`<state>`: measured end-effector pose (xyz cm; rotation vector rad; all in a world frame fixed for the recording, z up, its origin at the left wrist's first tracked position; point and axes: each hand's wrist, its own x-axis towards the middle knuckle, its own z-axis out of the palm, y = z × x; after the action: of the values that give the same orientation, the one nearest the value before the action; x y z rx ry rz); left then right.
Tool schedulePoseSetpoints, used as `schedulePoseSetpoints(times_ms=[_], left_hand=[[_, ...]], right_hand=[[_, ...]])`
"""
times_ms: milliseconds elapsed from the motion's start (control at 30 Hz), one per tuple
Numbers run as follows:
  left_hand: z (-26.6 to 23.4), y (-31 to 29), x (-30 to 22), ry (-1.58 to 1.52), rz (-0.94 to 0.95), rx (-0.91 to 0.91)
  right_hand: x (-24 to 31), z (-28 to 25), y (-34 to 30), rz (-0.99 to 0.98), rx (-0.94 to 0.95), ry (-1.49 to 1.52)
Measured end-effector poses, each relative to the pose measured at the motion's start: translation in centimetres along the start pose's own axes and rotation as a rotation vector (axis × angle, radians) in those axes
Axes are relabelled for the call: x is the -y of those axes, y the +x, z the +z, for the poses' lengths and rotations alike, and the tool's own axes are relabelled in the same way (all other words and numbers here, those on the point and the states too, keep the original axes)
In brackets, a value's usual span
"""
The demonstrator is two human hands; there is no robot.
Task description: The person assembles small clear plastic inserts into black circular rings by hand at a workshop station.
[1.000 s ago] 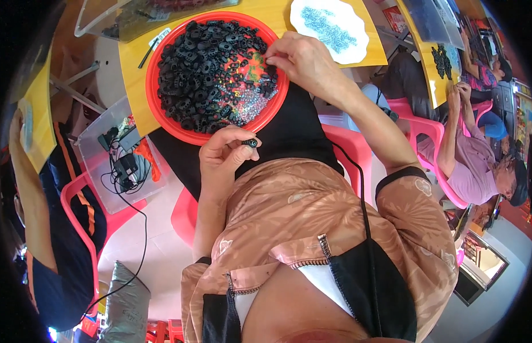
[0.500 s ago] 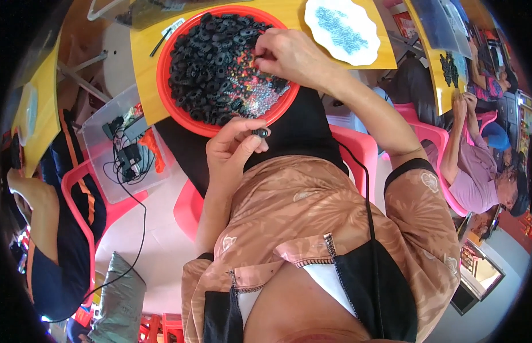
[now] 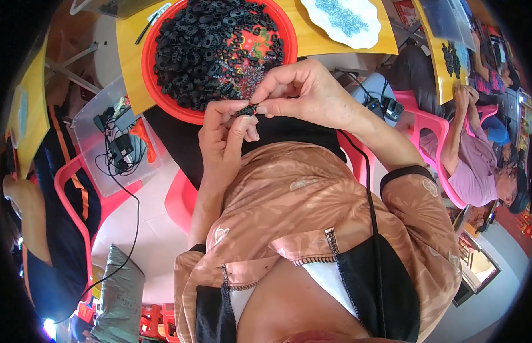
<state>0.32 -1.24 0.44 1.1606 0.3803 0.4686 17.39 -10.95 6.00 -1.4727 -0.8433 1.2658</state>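
Note:
Above my lap, my left hand (image 3: 225,128) pinches a small black plastic part (image 3: 247,110) between thumb and fingers. My right hand (image 3: 312,96) meets it there, its thumb and forefinger closed in a pinch at the part's right side. Whatever lies between those right fingertips is too small to make out. Just beyond both hands stands a round red basin (image 3: 149,71), heaped on its left with many similar black plastic parts (image 3: 189,51). Small silvery pieces (image 3: 246,77) lie scattered in the basin's near right portion, over a patterned bottom.
A white scalloped plate (image 3: 366,39) of small bluish pieces rests on the yellow table (image 3: 128,51), at the far right. Left of me is a clear bin (image 3: 97,163) with cables. A black cable (image 3: 369,211) runs down my front. Other people sit on pink chairs (image 3: 417,117) at both sides.
My right hand has come out of the basin, back toward me, and joined my left hand at the black part. The view has shifted slightly, moving the basin up and left.

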Motion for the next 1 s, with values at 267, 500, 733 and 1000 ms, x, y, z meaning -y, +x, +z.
schedulePoseSetpoints(times_ms=[267, 500, 733, 1000], left_hand=[[-0.1, -0.2, 0.2, 0.049, 0.027, 0.042], [-0.1, -0.3, 0.0, 0.054, 0.006, 0.071], [0.0, -0.4, 0.4, 0.050, 0.010, 0.097], [0.0, -0.7, -0.2, -0.332, -0.101, 0.175]], right_hand=[[0.4, 0.2, 0.0, 0.003, 0.039, 0.028], [0.3, -0.2, 0.7, 0.127, 0.073, 0.163], [0.9, 0.5, 0.0, 0.003, 0.031, -0.172], [1.1, -0.7, 0.2, 0.247, 0.153, 0.269]])
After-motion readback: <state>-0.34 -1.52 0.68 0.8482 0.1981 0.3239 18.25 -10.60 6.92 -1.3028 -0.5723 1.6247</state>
